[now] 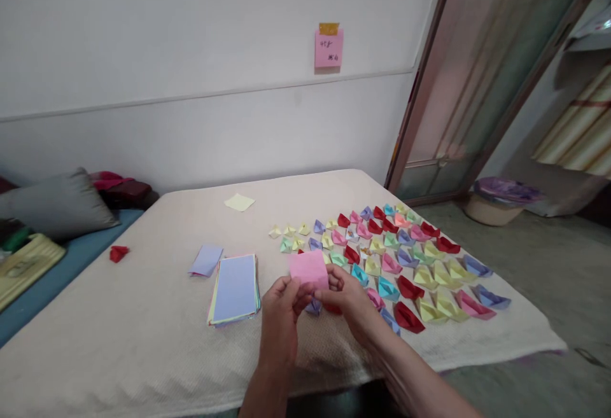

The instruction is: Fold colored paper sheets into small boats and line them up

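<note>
A small square of pink paper (309, 268) is held up between my two hands, over the front middle of the cloth-covered table (162, 341). My left hand (280, 303) pinches its lower left corner, and the fingers of my right hand (347, 294) close on its lower right side. Behind and right of the paper stand rows of folded paper boats (391, 263) in red, yellow, blue, pink and green. To the left of my left hand lies a stack of coloured paper sheets (235, 288), a blue-violet one on top.
Beside the stack is a folded blue-violet paper (206, 260). A pale yellow sheet (239, 202) lies farther back, and a crumpled-looking red paper piece (118, 253) at the left. A grey pillow (60, 205) rests beyond the left edge. The wall bears a pink note (328, 50).
</note>
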Tool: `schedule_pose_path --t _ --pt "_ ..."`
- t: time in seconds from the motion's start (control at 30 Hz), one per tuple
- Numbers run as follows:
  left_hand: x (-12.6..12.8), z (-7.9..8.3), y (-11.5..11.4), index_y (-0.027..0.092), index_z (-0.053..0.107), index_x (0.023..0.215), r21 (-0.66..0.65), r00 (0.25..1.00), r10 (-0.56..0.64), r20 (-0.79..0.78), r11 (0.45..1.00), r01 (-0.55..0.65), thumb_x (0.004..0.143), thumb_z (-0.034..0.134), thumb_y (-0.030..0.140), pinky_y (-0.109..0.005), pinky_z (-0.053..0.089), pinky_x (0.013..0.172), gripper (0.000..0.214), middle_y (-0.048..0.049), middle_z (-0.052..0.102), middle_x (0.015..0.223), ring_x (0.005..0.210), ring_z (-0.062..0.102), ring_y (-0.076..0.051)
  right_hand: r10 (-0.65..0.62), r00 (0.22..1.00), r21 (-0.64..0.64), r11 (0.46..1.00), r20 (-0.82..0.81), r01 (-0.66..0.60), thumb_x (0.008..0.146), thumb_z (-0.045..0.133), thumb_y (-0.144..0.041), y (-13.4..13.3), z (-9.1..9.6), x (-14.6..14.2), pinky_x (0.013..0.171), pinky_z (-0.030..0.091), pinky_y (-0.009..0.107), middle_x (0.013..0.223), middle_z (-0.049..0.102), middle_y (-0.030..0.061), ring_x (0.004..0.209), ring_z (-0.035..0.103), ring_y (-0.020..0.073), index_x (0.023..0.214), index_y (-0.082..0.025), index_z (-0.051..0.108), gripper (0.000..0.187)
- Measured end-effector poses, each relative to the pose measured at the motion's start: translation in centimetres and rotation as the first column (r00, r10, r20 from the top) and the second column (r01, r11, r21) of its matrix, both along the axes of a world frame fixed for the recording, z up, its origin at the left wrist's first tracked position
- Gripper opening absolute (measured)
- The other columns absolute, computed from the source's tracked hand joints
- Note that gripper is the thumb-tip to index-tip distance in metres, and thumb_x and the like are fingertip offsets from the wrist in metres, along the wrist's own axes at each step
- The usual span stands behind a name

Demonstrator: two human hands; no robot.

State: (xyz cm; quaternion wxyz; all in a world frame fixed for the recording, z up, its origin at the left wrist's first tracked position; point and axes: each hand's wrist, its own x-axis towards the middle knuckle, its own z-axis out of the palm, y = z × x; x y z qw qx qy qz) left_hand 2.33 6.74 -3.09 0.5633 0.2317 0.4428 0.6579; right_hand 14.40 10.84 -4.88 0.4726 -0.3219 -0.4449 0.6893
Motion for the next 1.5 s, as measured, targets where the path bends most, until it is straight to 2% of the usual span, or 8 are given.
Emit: schedule_pose_path --t 0.27,0.47,0.8,1.0,1.17,1.33,1.43,1.5 --pt "-0.1 -0.4 -0.2 0.009 0.064 0.083 -0.031 0.998 -0.066 -0.024 0.997 0.065 0.077 0.061 0.030 -0.025 0.051 0.064 0.022 -0.0078 0.068 0.079 0.070 0.064 -0.015 0.013 1.000 -0.006 1.000 0.026 -0.013 0.060 0.077 -0.027 0.1 0.0 0.1 0.069 0.047 0.029 0.076 0.071 0.0035 0.070 0.063 0.0181 0.082 -0.016 0.071 0.026" --pt "-0.1 -0.7 -0.2 0.018 0.053 0.095 -0.028 0.999 0.035 -0.033 0.999 -0.035 0.074 0.063 0.025 -0.025 0.048 0.060 0.024 -0.0022 0.066 0.070 0.063 0.062 -0.014 0.007 0.994 0.068 0.998 0.111 -0.015 0.062 0.076 -0.028 0.1 0.0 0.3 0.070 0.047 0.031 0.082 0.071 0.0050 0.077 0.063 0.0214 0.083 -0.016 0.074 0.024" --pt "-0.3 -0.3 -0.1 0.014 0.063 0.083 -0.019 0.997 0.010 -0.071 1.000 -0.012 0.077 0.060 0.035 -0.020 0.043 0.054 0.022 -0.0017 0.060 0.070 0.061 0.056 -0.010 -0.072 0.967 0.165 0.986 0.245 0.032 0.065 0.070 -0.023 -0.1 0.3 0.3 0.067 0.046 0.029 0.069 0.066 0.0008 0.068 0.059 0.0175 0.075 -0.019 0.074 0.012" --pt "-0.3 -0.3 -0.2 0.012 0.064 0.070 -0.018 0.998 -0.055 0.008 0.998 0.055 0.073 0.065 0.031 -0.021 0.042 0.056 0.019 -0.0019 0.058 0.069 0.061 0.052 -0.010 -0.212 0.925 0.384 0.920 0.316 0.080 0.064 0.066 -0.018 0.3 0.0 0.4 0.066 0.044 0.028 0.068 0.064 0.0009 0.069 0.058 0.0170 0.063 -0.020 0.069 0.004" --pt "-0.2 -0.5 -0.1 0.012 0.067 0.070 0.062 0.982 0.004 -0.187 0.998 0.008 0.074 0.064 0.032 -0.026 0.045 0.066 0.021 -0.0041 0.063 0.072 0.070 0.055 -0.014 -0.302 0.901 0.465 0.875 0.310 0.133 0.061 0.063 -0.013 0.5 -0.2 0.3 0.079 0.046 0.033 0.089 0.065 0.0044 0.086 0.060 0.0206 0.081 -0.021 0.070 0.022" --pt "-0.5 0.2 -0.3 0.018 0.069 0.075 0.203 0.831 0.236 -0.504 0.967 -0.151 0.074 0.063 0.029 -0.028 0.044 0.077 0.013 -0.0040 0.068 0.084 0.083 0.059 -0.018 -0.138 0.952 0.282 0.958 0.272 0.059 0.055 0.059 -0.003 0.2 0.0 0.7 0.074 0.047 0.028 0.117 0.056 0.0071 0.096 0.059 0.0197 0.126 -0.026 0.048 0.076" --pt "-0.3 0.5 -0.5 0.019 0.068 0.080 0.233 0.819 0.277 -0.502 0.956 -0.181 0.074 0.064 0.028 -0.027 0.046 0.076 0.011 -0.0040 0.069 0.086 0.084 0.061 -0.019 -0.074 0.967 0.277 0.961 0.244 0.004 0.057 0.064 -0.003 -0.1 0.2 0.9 0.079 0.045 0.028 0.123 0.054 0.0055 0.103 0.056 0.0201 0.125 -0.029 0.050 0.074" --pt "-0.2 0.4 -0.5 0.019 0.067 0.086 0.214 0.837 0.274 -0.474 0.958 -0.193 0.073 0.066 0.028 -0.027 0.047 0.075 0.015 -0.0038 0.069 0.087 0.082 0.062 -0.019 -0.091 0.968 0.312 0.950 0.235 0.014 0.059 0.068 -0.008 -0.4 0.3 0.9 0.082 0.044 0.029 0.113 0.059 0.0038 0.101 0.055 0.0207 0.110 -0.027 0.062 0.055"
